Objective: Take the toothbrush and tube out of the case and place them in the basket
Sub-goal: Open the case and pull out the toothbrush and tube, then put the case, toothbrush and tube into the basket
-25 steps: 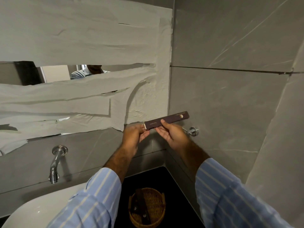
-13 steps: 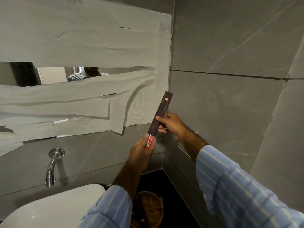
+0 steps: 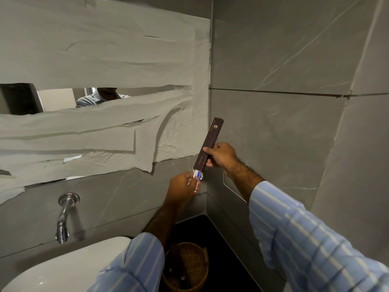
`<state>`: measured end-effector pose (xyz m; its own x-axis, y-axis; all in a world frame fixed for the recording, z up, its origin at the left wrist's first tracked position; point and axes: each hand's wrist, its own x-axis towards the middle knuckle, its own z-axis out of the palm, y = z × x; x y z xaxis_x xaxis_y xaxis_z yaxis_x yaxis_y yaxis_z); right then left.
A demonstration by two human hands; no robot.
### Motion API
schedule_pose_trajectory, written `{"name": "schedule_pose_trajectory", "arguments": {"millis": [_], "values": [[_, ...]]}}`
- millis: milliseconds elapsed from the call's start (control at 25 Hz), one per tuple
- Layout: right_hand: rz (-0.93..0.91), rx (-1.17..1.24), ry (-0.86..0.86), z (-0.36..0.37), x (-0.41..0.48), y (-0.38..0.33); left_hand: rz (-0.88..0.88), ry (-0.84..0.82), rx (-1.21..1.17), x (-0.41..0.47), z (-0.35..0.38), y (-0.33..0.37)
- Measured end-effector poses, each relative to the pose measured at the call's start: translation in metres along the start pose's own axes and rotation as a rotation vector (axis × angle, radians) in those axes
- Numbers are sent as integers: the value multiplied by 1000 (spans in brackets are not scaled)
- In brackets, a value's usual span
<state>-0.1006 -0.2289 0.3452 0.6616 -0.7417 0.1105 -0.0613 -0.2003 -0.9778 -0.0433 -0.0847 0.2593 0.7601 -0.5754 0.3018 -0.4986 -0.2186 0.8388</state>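
Observation:
My right hand (image 3: 220, 154) grips a long dark brown case (image 3: 209, 142) near its lower half and holds it almost upright, open end down, in front of the grey wall corner. A small red, white and blue tube (image 3: 197, 181) sticks out of that lower end. My left hand (image 3: 182, 189) is closed around the tube just below the case. The toothbrush is not visible. A round wicker basket (image 3: 199, 280) stands on the dark counter far below my hands, partly hidden by my left sleeve, with dark items inside.
A white basin (image 3: 63, 268) sits at the lower left under a chrome wall tap (image 3: 64, 216). The mirror above is mostly covered with grey paper strips (image 3: 94, 66). Grey stone walls meet in a corner just behind my hands. A dark counter (image 3: 210, 230) holds the basket.
The case went from lying level between both hands to standing nearly upright in my right hand. My left hand dropped below it and took hold of the tube, which has slid further out.

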Motion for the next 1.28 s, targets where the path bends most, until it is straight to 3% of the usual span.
{"name": "schedule_pose_trajectory", "arguments": {"millis": [200,440,640,800,1160,1280], "values": [[-54,64,134,-16,-1,-14,29,6,162,-14,-6,-14],[-136,23,234,-34,-13,-19,-85,1,105,-27,-11,-37],[58,-43,47,-39,-49,34,-282,-29,-76,-31,9,-43],[227,-91,-16,-46,-76,97,-495,-152,-330,-56,41,-58],[668,50,-68,-68,-149,245,-778,-312,-261,-133,123,-118],[754,-37,-86,-76,-177,295,-872,-392,-224,-163,149,-139]]}}
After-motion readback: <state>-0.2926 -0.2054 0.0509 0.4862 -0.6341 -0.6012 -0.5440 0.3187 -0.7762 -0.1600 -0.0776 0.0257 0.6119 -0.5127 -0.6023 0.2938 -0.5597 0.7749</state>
